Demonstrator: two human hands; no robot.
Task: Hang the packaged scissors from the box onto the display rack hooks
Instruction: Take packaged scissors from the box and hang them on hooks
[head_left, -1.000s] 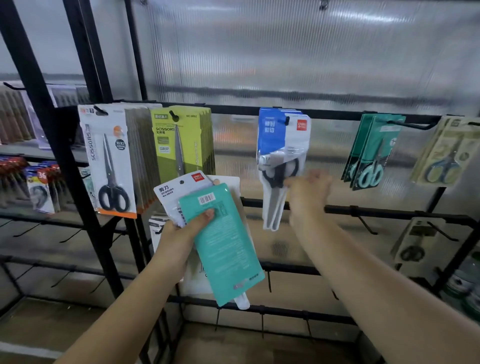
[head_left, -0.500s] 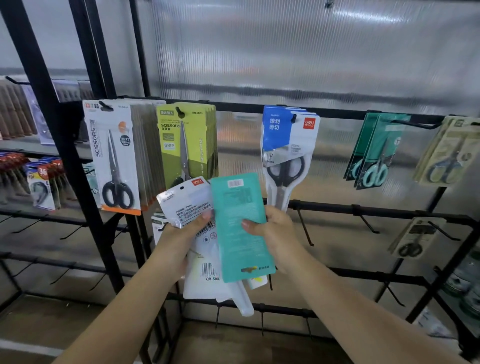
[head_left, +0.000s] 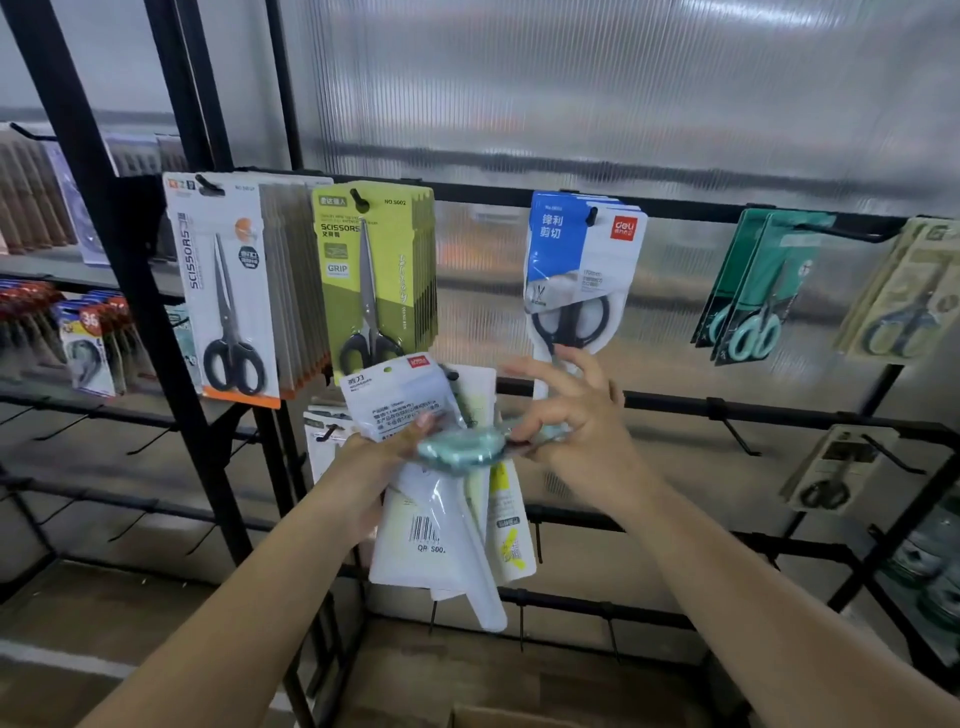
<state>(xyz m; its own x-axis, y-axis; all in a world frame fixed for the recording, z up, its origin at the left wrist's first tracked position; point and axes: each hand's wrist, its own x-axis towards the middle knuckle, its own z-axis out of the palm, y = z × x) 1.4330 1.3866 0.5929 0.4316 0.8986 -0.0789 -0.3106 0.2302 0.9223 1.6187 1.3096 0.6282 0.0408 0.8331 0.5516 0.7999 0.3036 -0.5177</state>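
hands work mid-sort: left hand (head_left: 363, 467) clamped on a fan of white scissor packs (head_left: 431, 519), right hand (head_left: 576, 421) pinching the teal pack (head_left: 462, 449), turned edge-on. next, i'd guess, it needs carrying right to the teal row's hook (head_left: 852, 234).

Open room is lying along the top rail between the blue-and-white scissor packs (head_left: 582, 270) and the teal packs (head_left: 753, 291), with only the ribbed wall panel (head_left: 571, 104) standing behind. To the left, the white packs (head_left: 228, 291) and green packs (head_left: 374, 275) are crowding their hooks, touching side by side. On the middle rail (head_left: 779, 415), bare hooks (head_left: 737, 436) are jutting forward to the right of both hands. The lower rails are carrying short bare prongs, and the black upright post (head_left: 130, 312) is blocking the left side.
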